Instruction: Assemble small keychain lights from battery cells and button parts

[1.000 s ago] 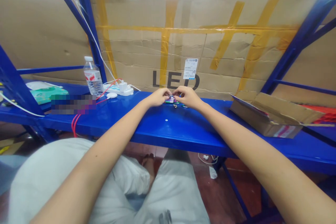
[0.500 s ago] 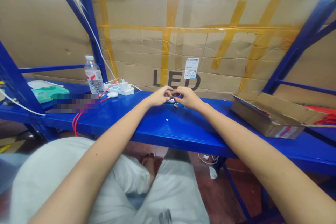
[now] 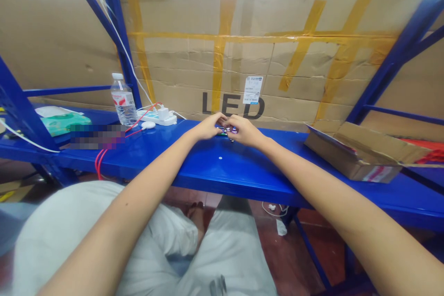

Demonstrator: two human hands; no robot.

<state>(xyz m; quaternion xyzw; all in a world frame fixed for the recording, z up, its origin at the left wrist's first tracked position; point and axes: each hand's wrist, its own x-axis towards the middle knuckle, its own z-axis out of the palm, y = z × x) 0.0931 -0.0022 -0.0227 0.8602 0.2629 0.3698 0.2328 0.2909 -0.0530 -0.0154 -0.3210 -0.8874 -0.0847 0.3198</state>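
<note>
At the middle of the blue shelf (image 3: 222, 173), my left hand (image 3: 209, 127) and my right hand (image 3: 245, 131) meet at a small, shiny, multicoloured metallic object (image 3: 227, 131). Its exact kind is too small and too covered to make out. My left fingers curl around its left side, thumb low. From the right, my right hand is closed on it with bent fingers, which hide part of it. Both hands stay low over the shelf surface.
Left of my arms stand a water bottle (image 3: 124, 101), a white power strip (image 3: 157, 117) with cables and a green tissue pack (image 3: 64, 122). An open cardboard box (image 3: 357, 150) sits on the right. A large cardboard panel (image 3: 180, 69) marked LED rises behind.
My right fingers have shifted slightly left and down over the shiny object, and more of its bright surface shows. My left hand has barely moved.
</note>
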